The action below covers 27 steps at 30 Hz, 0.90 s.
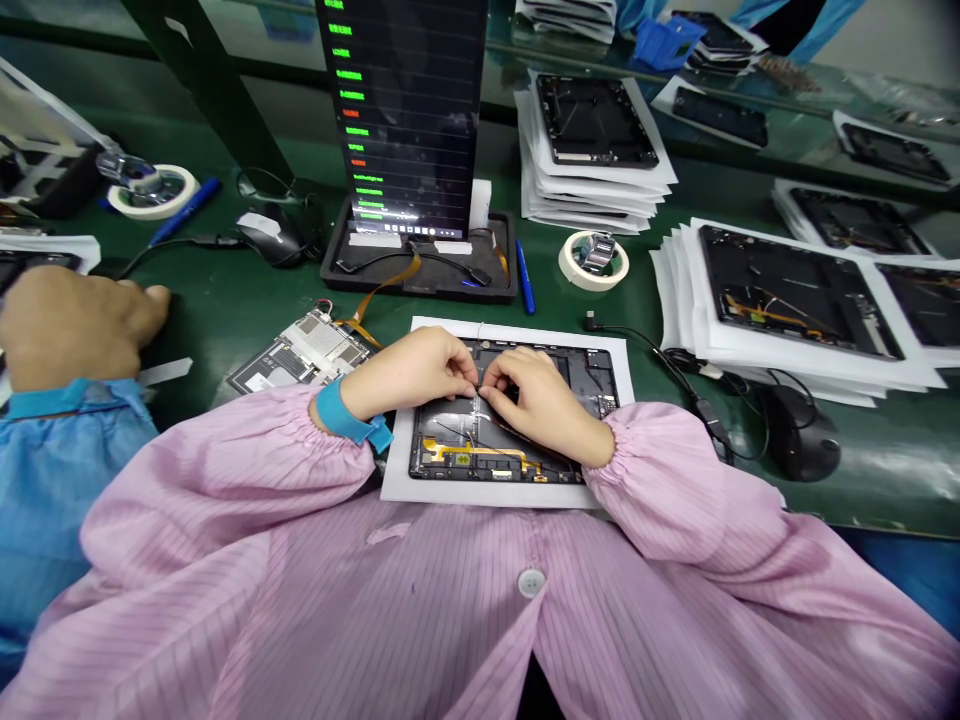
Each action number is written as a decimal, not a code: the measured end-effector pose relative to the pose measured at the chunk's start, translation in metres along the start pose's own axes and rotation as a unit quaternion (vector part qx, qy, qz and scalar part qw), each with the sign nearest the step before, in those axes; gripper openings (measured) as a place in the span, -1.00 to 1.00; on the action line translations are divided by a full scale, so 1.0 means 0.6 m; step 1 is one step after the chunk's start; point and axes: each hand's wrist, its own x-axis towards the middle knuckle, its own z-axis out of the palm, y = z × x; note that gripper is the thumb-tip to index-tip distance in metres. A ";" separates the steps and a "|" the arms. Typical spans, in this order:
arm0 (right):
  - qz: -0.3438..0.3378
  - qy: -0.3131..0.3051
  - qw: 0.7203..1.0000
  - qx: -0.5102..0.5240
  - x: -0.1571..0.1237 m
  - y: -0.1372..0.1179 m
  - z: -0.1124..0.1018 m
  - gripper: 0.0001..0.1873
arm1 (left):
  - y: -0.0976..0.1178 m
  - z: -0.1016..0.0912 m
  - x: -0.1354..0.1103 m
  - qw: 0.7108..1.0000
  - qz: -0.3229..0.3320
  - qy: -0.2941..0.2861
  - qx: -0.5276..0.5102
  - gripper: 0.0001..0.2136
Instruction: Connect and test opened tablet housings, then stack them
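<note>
An open black tablet housing (491, 470) lies on a white sheet (401, 485) right in front of me, its orange flex cable (487, 455) showing along the near side. Over the middle of the housing, my left hand (427, 368) pinches with thumb and fingertips together. My right hand (541, 395) meets it from the other side, also pinching. Whatever lies between the fingertips is too small to make out. A teal wrist strap (349, 415) circles my left wrist. Beside that arm rests a circuit board with metal shields (319, 345).
Behind stands a screen (405, 120) in a black holder (450, 285). Stacks of housings and paper (600, 180) sit at the back right, with a tape roll (592, 262), a blue pen (525, 280), a cable (652, 345) and a mouse (799, 430). Another person's hand (75, 325) rests at left.
</note>
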 end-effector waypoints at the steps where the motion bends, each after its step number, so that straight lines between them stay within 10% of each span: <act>1: -0.001 -0.001 1.000 0.000 0.000 0.000 0.000 -0.92 | 0.000 0.000 0.000 1.000 0.003 0.003 0.006 -0.92; 27: 0.013 0.001 1.000 0.006 -0.001 -0.002 0.000 -0.95 | -0.005 0.007 -0.003 0.995 0.049 0.033 0.074 -0.91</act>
